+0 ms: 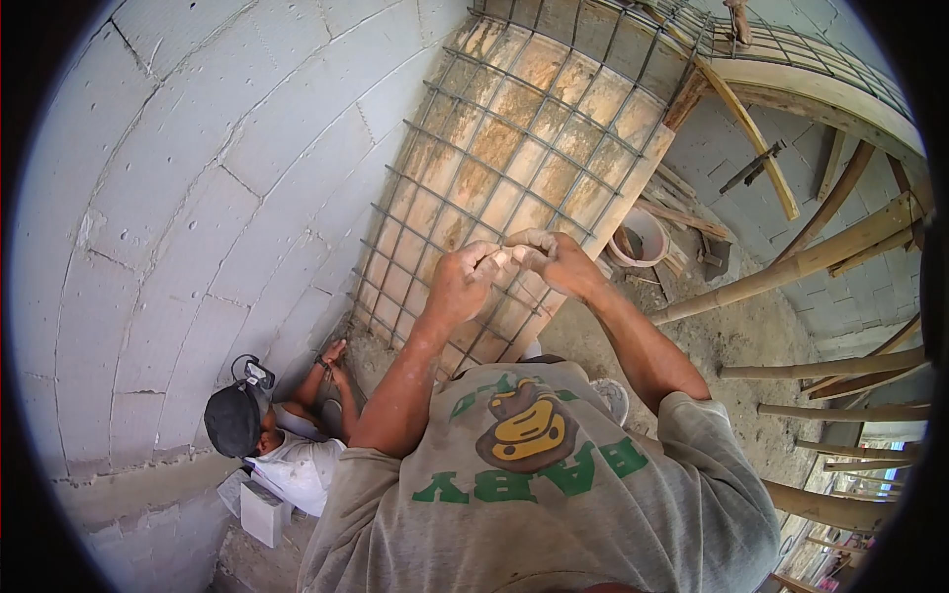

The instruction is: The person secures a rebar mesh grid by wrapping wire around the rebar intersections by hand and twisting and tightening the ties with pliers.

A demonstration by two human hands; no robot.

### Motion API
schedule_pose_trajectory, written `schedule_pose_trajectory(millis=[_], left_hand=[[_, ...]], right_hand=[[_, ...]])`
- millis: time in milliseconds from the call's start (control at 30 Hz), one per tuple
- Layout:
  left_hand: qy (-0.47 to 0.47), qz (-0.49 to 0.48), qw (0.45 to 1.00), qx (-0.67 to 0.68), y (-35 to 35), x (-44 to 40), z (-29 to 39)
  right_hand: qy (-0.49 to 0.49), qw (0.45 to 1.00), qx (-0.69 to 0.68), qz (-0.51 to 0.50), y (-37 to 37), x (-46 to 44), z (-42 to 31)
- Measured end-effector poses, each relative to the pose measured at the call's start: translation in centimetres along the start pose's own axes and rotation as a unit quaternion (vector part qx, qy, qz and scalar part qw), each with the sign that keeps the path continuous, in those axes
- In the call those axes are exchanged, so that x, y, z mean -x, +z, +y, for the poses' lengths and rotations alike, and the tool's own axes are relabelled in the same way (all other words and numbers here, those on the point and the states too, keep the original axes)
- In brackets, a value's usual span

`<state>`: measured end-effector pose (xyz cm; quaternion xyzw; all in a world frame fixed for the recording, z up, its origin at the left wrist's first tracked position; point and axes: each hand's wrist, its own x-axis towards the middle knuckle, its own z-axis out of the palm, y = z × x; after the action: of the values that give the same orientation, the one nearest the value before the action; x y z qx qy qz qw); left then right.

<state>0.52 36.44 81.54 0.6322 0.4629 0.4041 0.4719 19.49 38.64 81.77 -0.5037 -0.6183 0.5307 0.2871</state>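
Note:
Both hands meet fingertip to fingertip just above a grid of steel rebar (481, 137), which lies over a sloping plywood board (506, 89). My left hand (465, 282) is closed in a pinch, thumb against fingers. Facing it, my right hand (556, 262) is pinched too, its thumb and forefinger near the left fingertips. Something thin and small may be between them, but it is too fine to make out. Crossing bars run beneath and around both hands.
A grey block wall (198, 198) rises on the left. Below it crouches another person (297, 450) in a dark cap, beside a loose block (262, 514). To the right are a round bucket (641, 237), bamboo props (791, 277) and a leaning wooden strip (756, 138).

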Motion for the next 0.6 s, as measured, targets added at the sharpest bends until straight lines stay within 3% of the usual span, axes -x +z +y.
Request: schedule_pose_trajectory(millis=[67, 167, 333, 433, 500, 600], left_hand=[[-0.022, -0.057, 0.991, 0.121, -0.1, 0.0, 0.4], [-0.026, -0.096, 0.969, 0.224, 0.0, 0.0, 0.7], [-0.059, -0.118, 0.951, 0.28, -0.5, 0.4, 2.0], [-0.061, -0.133, 0.979, 0.14, -1.0, 0.1, 1.2], [0.002, -0.07, 0.994, -0.081, -0.9, -0.1, 1.6], [0.058, 0.014, 0.944, -0.326, 0.1, -0.3, 1.6]], right_hand=[[-0.09, 0.995, -0.017, 0.025, -1.1, 0.2, -2.7], [-0.073, 0.992, -0.046, -0.09, -2.5, -0.4, -3.4], [-0.064, 0.992, -0.064, -0.089, -2.7, -0.4, -3.2], [-0.056, 0.996, 0.013, -0.065, -2.6, 0.0, -4.4], [-0.085, 0.99, 0.108, -0.027, -2.3, 0.0, -4.7], [-0.153, 0.953, 0.258, 0.05, -1.1, -0.4, -4.2]])
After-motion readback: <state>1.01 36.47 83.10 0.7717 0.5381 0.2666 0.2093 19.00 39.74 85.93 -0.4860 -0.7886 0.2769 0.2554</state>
